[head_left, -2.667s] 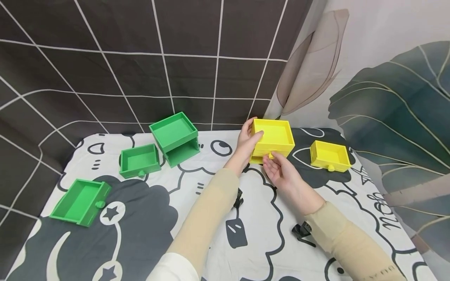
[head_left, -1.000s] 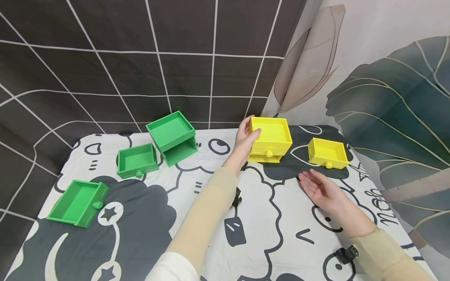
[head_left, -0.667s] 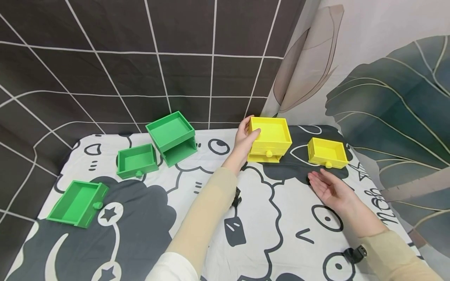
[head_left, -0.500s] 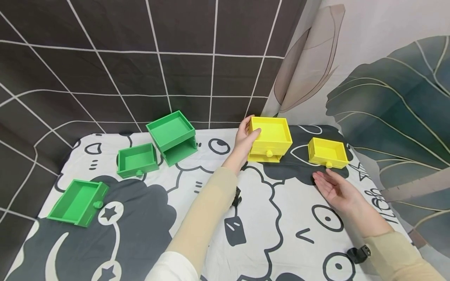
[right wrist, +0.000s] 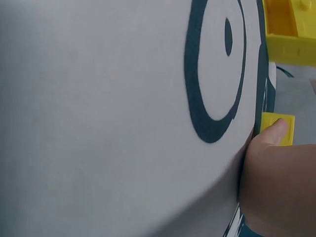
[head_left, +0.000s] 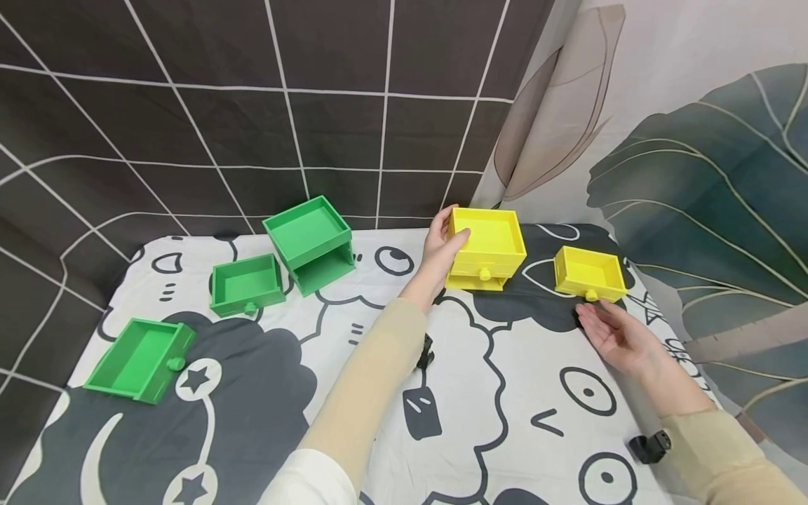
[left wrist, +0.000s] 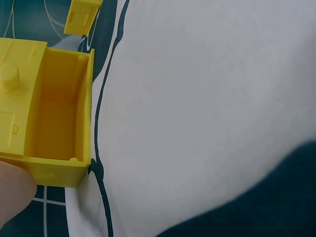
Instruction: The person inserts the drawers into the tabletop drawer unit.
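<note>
Yellow plastic drawer cabinet (head_left: 487,247) is gripped by left hand (head_left: 442,252); right hand (head_left: 615,337), fingers relaxed and holding nothing, is placed at 6 o'clock of loose yellow plastic drawer (head_left: 590,272).

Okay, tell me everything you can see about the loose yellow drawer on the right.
The loose yellow drawer is a shallow open-topped box of matte yellow plastic with a round knob on its near face. It sits upright and empty on the printed cloth, apart from the yellow cabinet to its left. The right hand lies open just in front, fingertips near the knob; contact is unclear.
</note>
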{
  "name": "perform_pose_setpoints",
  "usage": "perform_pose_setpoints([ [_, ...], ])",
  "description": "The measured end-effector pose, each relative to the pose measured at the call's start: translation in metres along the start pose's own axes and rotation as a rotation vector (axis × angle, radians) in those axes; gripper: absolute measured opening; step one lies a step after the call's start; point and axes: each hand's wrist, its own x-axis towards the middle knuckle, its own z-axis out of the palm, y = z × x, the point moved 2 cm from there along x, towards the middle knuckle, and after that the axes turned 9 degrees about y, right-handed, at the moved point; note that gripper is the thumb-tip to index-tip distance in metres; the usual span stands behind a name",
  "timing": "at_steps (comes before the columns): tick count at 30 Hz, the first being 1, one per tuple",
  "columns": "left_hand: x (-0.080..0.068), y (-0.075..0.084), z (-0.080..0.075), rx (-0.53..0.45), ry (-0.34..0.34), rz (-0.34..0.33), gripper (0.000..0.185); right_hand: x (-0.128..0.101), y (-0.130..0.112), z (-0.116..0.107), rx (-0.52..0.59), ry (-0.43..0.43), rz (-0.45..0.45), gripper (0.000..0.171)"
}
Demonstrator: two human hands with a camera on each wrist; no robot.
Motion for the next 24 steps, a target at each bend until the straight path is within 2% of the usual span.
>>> perform_pose_setpoints([
  [7,0.0001,0.0004,0.0003,0.007,0.005,0.002,0.063,0.0023,-0.0056,0.0012,-0.004,0.030,-0.007,0.028],
  [24,-0.0027,0.0018,0.0006,0.001,0.006,0.027,0.064,0.0053,-0.0081,0.0029,-0.089,0.035,-0.018,0.029],
])
